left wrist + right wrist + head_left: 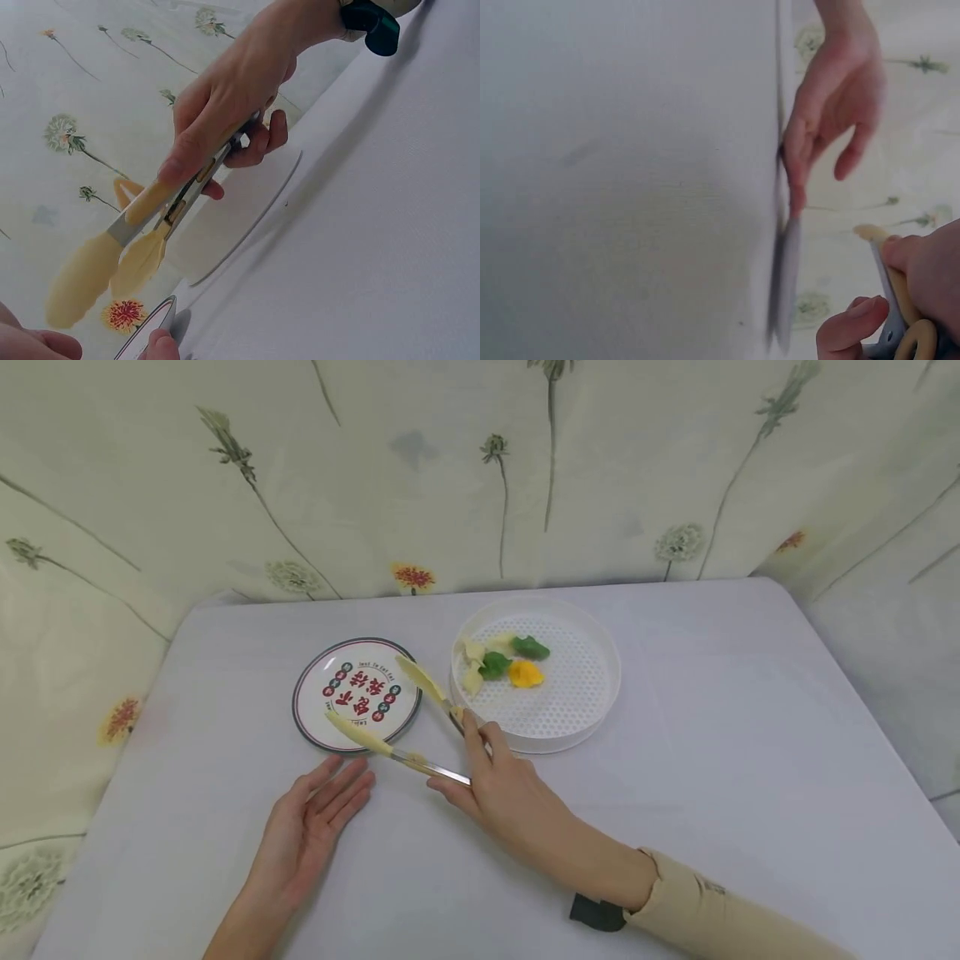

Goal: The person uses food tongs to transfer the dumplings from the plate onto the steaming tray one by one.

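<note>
Flat beside the round printed plate (356,693), my left hand (318,810) lies relaxed; my right hand (498,777) grips cream-tipped metal tongs (397,727), spread empty above that plate; loose grip risks slipping.

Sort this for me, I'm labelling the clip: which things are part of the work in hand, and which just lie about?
In the work:
- tongs, held open in the right hand
- printed plate
- white perforated tray with dumplings

Lying about:
- left hand, flat on the table
- flowered backdrop
</note>
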Demonstrator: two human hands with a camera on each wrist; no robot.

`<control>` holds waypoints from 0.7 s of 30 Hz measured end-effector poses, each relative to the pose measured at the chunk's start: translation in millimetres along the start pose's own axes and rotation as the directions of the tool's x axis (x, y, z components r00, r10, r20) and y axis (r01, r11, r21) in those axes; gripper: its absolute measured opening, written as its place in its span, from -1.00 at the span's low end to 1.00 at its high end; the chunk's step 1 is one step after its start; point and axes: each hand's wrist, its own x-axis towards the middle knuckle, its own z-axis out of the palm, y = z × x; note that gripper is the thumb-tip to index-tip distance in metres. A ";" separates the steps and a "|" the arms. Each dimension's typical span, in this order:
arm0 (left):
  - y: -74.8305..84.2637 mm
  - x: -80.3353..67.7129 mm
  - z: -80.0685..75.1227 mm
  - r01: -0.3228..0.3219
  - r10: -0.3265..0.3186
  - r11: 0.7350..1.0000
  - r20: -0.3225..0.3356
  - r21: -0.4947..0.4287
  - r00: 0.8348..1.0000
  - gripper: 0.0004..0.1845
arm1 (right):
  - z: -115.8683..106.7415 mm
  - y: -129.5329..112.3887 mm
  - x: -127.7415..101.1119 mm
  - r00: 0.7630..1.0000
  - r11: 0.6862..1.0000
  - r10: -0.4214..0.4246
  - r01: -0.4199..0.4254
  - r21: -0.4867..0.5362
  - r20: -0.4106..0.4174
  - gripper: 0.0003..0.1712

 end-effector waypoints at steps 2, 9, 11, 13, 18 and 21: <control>-0.4 0.1 -0.5 0.006 -0.006 1.000 -0.005 0.004 1.000 -0.38 | 6.6 -0.7 6.9 1.000 1.000 -0.019 0.019 0.005 0.012 0.04; -0.4 -0.8 0.2 0.011 -0.011 1.000 -0.008 0.009 1.000 -0.38 | 27.1 -1.9 26.3 0.995 0.994 -0.093 0.091 -0.068 -0.035 0.01; -0.5 -0.7 0.8 0.010 -0.010 1.000 -0.009 0.003 1.000 -0.39 | 31.0 -2.9 30.3 0.994 0.991 -0.103 0.099 -0.088 -0.043 0.01; -0.9 -0.3 1.3 0.010 -0.010 1.000 -0.009 0.000 1.000 -0.39 | 33.1 -4.2 33.1 0.994 0.991 -0.103 0.099 -0.095 -0.037 0.01; -1.1 -0.4 2.1 0.007 -0.007 1.000 -0.005 -0.001 1.000 -0.38 | 35.5 -7.2 34.9 0.997 0.988 -0.071 0.069 -0.136 -0.007 0.02; -1.0 0.0 1.7 0.003 -0.003 1.000 0.001 0.001 1.000 -0.38 | 36.1 -8.6 35.0 0.998 0.971 -0.067 0.064 -0.232 -0.006 0.03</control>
